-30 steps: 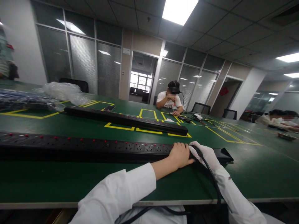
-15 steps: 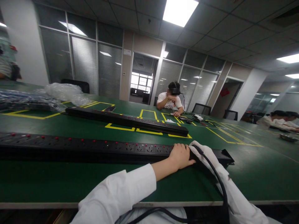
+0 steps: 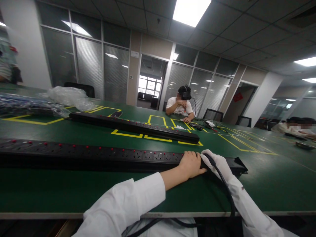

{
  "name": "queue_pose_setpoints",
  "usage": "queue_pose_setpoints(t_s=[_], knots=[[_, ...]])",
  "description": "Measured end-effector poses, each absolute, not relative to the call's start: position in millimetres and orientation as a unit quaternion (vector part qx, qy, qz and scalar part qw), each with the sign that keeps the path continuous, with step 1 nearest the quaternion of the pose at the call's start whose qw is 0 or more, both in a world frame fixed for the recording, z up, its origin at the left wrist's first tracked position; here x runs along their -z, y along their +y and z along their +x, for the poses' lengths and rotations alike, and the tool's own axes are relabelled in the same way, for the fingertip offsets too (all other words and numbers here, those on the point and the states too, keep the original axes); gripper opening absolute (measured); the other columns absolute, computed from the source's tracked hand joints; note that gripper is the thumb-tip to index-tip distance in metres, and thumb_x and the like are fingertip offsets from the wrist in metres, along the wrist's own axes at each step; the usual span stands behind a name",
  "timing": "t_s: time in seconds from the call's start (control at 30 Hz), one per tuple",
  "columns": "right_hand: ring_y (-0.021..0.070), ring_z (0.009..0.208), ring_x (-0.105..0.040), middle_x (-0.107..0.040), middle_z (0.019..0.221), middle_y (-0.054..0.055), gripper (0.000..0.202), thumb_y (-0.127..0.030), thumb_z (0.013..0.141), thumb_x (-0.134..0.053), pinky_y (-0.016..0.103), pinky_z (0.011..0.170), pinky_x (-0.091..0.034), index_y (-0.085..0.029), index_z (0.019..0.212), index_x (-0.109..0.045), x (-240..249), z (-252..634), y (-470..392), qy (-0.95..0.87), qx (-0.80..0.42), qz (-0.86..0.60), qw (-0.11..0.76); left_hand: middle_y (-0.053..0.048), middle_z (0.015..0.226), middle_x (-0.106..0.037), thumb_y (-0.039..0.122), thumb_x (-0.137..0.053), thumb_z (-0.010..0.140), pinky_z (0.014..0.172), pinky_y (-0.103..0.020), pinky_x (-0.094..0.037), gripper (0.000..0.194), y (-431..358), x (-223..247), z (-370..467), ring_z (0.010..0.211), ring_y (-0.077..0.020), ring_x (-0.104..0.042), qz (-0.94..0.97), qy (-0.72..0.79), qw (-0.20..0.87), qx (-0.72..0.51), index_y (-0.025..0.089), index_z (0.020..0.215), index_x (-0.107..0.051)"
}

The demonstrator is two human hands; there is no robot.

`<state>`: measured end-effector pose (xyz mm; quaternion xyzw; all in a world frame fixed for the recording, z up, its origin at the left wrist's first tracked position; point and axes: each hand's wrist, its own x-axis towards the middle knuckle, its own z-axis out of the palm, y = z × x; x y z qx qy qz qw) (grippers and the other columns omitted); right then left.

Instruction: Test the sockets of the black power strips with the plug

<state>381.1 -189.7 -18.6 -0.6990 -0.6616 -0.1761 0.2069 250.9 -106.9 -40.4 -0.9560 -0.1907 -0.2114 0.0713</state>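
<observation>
A long black power strip (image 3: 138, 159) with red lights and a row of sockets lies across the green table. Bare, my left hand (image 3: 191, 164) is wrapped over the strip near its right end. Just to the right, my right hand (image 3: 217, 163) wears a white glove and is closed on a black cable (image 3: 225, 186) at the strip's top. The cable drops over the table edge toward my lap. What the gloved fingertips touch is hidden.
Behind lies a second black strip (image 3: 133, 126). Clear plastic wrapping (image 3: 69, 97) is at the back left. Across the green table (image 3: 271, 184), a person (image 3: 180, 105) in a headset sits near cables. Yellow tape marks the surface.
My gloved right hand has shifted and turned slightly, and the cable below it has swung a little to the left. My left hand keeps its place on the strip.
</observation>
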Motion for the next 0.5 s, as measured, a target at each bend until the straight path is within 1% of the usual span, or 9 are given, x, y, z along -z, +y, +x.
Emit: queue_pose_setpoints(t_s=[0.1,0.17,0.3,0.5], knots=[[0.0135,0.064,-0.059,-0.063,0.074,-0.001,0.023,-0.039,0.084,-0.037,0.022,0.06,-0.043,-0.024,0.087,-0.054,17.2,381.5,-187.4,-0.655,0.149,-0.708,0.218,-0.018,0.096,-0.057,0.061,-0.035,0.076,0.07,-0.037,-0.037,0.066,-107.2,41.3,250.8,0.085,-0.0289,-0.053,-0.954,-0.19,0.068,0.221,0.007,0.113,-0.042],[0.0134,0.064,-0.059,-0.063,0.073,-0.001,0.023,-0.037,0.084,-0.035,0.021,0.06,-0.043,-0.024,0.088,-0.054,17.5,382.0,-186.8,-0.649,0.144,-0.712,0.226,-0.018,0.096,-0.057,0.061,-0.035,0.075,0.07,-0.037,-0.037,0.067,-107.4,41.6,250.9,0.085,-0.0288,-0.053,-0.953,-0.192,0.067,0.223,0.007,0.113,-0.042],[0.0145,0.069,-0.06,-0.063,0.077,0.001,0.022,-0.037,0.083,-0.038,0.022,0.063,-0.043,-0.024,0.094,-0.052,21.8,383.0,-189.0,-0.647,0.175,-0.708,0.22,-0.018,0.098,-0.056,0.061,-0.035,0.075,0.071,-0.038,-0.037,0.067,-107.3,41.2,251.6,0.086,-0.0291,-0.052,-0.955,-0.195,0.07,0.214,0.007,0.114,-0.041],[0.0152,0.069,-0.061,-0.064,0.078,0.002,0.024,-0.039,0.082,-0.04,0.023,0.063,-0.044,-0.023,0.094,-0.053,26.0,381.7,-192.3,-0.656,0.222,-0.691,0.21,-0.018,0.097,-0.056,0.061,-0.034,0.075,0.071,-0.038,-0.037,0.067,-107.1,40.4,251.3,0.087,-0.0291,-0.053,-0.955,-0.194,0.062,0.217,0.006,0.113,-0.042]])
